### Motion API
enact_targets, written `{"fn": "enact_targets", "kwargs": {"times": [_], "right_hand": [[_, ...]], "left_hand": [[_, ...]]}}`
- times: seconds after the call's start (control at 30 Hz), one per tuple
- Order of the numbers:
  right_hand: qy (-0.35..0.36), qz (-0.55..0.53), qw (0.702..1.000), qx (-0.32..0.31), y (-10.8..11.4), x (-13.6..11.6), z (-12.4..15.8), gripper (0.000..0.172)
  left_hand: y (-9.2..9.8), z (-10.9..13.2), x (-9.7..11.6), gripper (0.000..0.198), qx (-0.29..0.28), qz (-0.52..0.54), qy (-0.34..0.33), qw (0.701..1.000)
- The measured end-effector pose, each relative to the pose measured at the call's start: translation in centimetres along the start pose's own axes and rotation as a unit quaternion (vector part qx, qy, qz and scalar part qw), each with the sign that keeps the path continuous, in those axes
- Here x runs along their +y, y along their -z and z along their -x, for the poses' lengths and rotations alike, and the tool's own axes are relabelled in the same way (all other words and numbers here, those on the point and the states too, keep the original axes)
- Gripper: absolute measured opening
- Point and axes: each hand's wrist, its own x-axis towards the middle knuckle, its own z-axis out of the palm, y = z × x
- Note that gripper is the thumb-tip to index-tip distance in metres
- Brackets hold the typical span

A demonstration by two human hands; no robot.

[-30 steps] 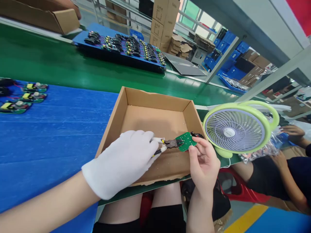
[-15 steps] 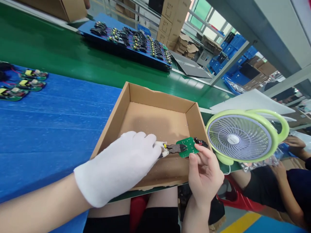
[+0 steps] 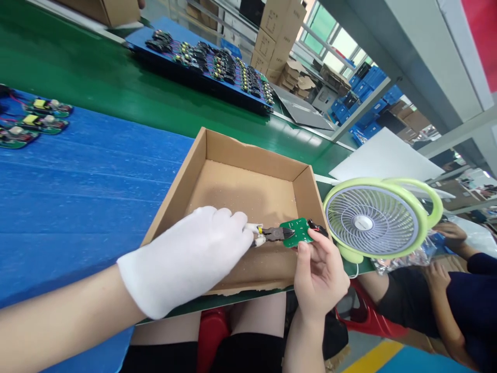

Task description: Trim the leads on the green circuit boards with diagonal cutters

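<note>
The left hand [image 3: 196, 254] holds the pliers [image 3: 275, 234]. The right hand [image 3: 320, 274] pinches the board [image 3: 298, 229] by its edge over the box [image 3: 252, 151], probably so its flat side is free for the pliers.

The pliers [image 3: 274, 234] show dark, dull metal; the circuit board [image 3: 302, 230] is smooth, with a slight sheen. Matt brown cardboard forms the box [image 3: 252, 158], ragged along its near edge. Soft-looking white cloth covers the left hand [image 3: 190, 259]. The green surface [image 3: 97, 77] is glossy (pale reflections lie across it), and the fan [image 3: 368, 220] is smooth plastic.
</note>
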Motion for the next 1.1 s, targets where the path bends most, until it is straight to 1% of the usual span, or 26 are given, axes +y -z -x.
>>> {"fn": "enact_targets", "kwargs": {"times": [0.23, 0.37, 0.6, 0.7, 1.0, 1.03, 1.1], "right_hand": [[0.011, 0.011, 1.000, 0.019, 0.03, 0.20, 0.34, 0.014], [0.021, -0.001, 0.999, 0.028, -0.02, 0.45, 0.52, 0.016], [0.034, 0.005, 0.999, 0.024, 0.02, 0.50, 0.61, 0.014], [0.028, 0.009, 0.999, 0.016, 0.09, 0.49, 0.61, 0.014], [-0.002, -0.047, 0.999, -0.014, 0.13, 0.26, 0.24, 0.013], [-0.004, -0.050, 0.999, -0.015, 0.09, 0.20, 0.12, 0.013], [-0.001, -0.052, 0.998, -0.017, -0.02, 0.15, -0.10, 0.011]], "left_hand": [[0.00, 0.18, 0.12, 0.025, -0.010, 0.009, -0.003, 1.000], [0.10, 0.20, 0.26, 0.025, -0.012, -0.022, -0.008, 1.000], [0.33, 0.32, 0.09, 0.027, 0.020, -0.029, -0.012, 0.999], [0.39, 0.31, -0.12, 0.028, 0.017, -0.020, -0.010, 1.000], [0.15, 0.32, -0.34, 0.026, -0.046, 0.017, 0.016, 0.999], [0.26, 0.18, -0.32, 0.025, -0.062, 0.021, 0.020, 0.998], [0.63, -0.32, -0.27, 0.025, -0.118, 0.027, 0.031, 0.992]]}}
